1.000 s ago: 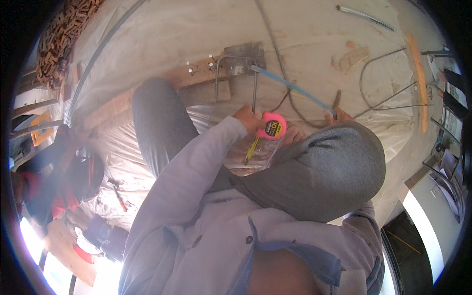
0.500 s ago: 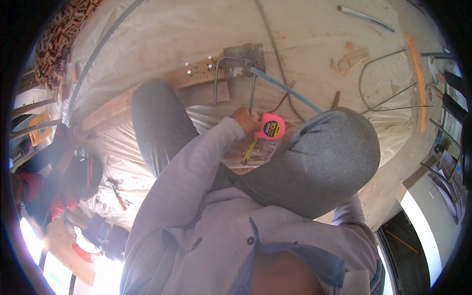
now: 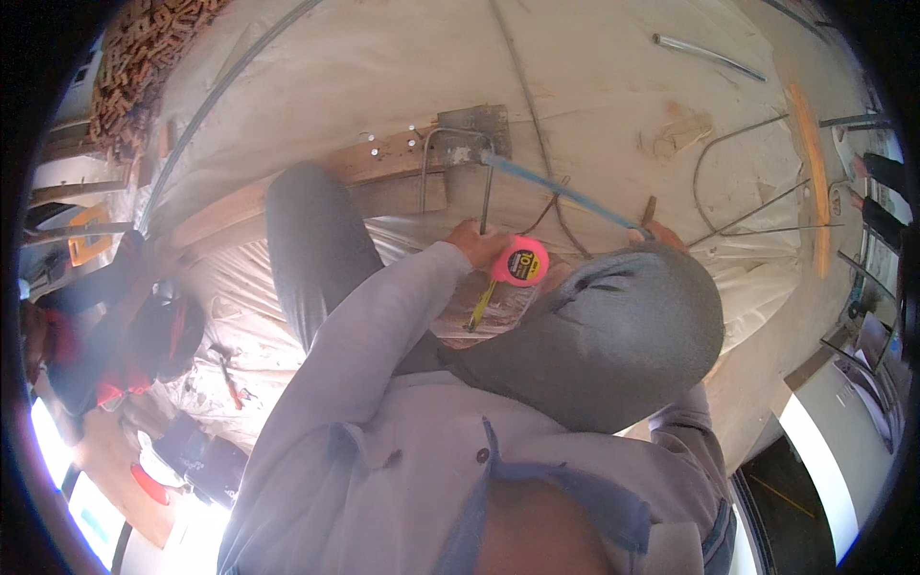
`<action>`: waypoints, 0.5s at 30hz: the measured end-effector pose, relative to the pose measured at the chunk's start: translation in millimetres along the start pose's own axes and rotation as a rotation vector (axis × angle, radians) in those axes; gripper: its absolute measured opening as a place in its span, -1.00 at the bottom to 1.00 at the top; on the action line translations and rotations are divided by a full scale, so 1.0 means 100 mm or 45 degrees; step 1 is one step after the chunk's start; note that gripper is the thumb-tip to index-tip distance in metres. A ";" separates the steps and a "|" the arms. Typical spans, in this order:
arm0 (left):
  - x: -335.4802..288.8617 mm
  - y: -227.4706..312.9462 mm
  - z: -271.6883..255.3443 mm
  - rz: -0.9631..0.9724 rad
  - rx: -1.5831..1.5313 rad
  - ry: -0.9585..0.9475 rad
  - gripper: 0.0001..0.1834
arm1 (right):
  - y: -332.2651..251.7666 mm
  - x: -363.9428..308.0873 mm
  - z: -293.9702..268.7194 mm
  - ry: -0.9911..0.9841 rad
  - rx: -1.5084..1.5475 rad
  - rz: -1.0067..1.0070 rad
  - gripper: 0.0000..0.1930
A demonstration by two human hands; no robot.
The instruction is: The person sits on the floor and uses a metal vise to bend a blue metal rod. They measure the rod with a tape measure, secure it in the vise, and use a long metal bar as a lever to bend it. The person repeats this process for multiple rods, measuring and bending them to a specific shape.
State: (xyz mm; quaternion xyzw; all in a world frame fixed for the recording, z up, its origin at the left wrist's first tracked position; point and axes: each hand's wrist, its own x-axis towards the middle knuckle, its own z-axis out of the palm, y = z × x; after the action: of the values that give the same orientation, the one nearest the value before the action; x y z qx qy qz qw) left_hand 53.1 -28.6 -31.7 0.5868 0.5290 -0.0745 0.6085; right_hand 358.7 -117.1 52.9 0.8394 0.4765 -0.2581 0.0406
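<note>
My left hand (image 3: 476, 243) is closed round the near end of one leg of a U-shaped steel rod (image 3: 487, 196). The rod's far bend rests at a dark metal plate (image 3: 491, 123) on a wooden plank. Touching that hand is a pink tape measure (image 3: 523, 262), with a short length of yellow blade out; whether the hand also holds it, I cannot tell. A blue pipe (image 3: 565, 192) runs from the rod's right bend toward my right knee. Just beyond the knee, my right hand (image 3: 663, 234) grips its near end, partly hidden by my leg.
The long plank (image 3: 383, 144) has several upright bolts beside the plate. Bent rods (image 3: 709, 163), a metal tube (image 3: 709, 56) and a wooden strip (image 3: 813, 177) lie on the sheeted floor. A brown heap (image 3: 144, 77) is far left; another person (image 3: 105, 335) is at left.
The blue pipe has swung slightly away from me at its knee end, and my right hand has come into sight there. My left hand stays at the rod. The whole view has shifted a little.
</note>
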 end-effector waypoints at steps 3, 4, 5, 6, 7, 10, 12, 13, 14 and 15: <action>0.24 -0.55 0.10 -0.043 -1.526 -0.770 -0.57 | 0.02 -0.03 0.13 0.107 0.092 -0.058 -0.45; 0.19 -0.45 0.09 -0.029 -1.400 -0.625 -0.57 | 0.03 -0.08 0.21 0.151 0.130 -0.068 -0.46; 0.09 -0.35 0.14 -0.016 -1.275 -0.479 -0.56 | 0.04 -0.24 0.31 0.171 0.192 -0.036 -0.46; 0.00 -0.26 0.09 0.000 -1.154 -0.309 -0.55 | -0.01 -0.35 0.42 0.168 0.263 -0.028 -0.46; -0.01 -0.19 0.02 0.024 -1.042 -0.285 -0.55 | -0.03 -0.48 0.53 0.169 0.342 -0.007 -0.46; -0.02 -0.16 -0.04 0.125 -0.718 -0.232 -0.53 | -0.05 -0.66 0.78 0.103 0.597 0.040 -0.46; 0.09 -0.18 -0.01 0.263 -0.499 -0.235 -0.52 | -0.06 -0.72 0.88 0.057 0.797 0.062 -0.47; 0.09 -0.10 0.00 0.262 -0.414 -0.186 -0.52 | -0.06 -0.69 0.90 0.021 0.909 0.079 -0.47; 0.09 -0.01 0.01 0.259 -0.329 -0.137 -0.52 | -0.07 -0.59 0.91 -0.033 1.066 0.084 -0.47; 0.05 0.18 0.03 0.259 -0.250 -0.093 -0.52 | -0.07 -0.46 0.90 -0.105 1.243 0.097 -0.47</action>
State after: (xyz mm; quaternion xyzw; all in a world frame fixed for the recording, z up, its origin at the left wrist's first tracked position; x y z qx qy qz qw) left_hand 69.2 -23.3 -24.6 0.5718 0.4491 0.0184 0.6863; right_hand 298.2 -177.6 -1.8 0.7663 0.2670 -0.4827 -0.3294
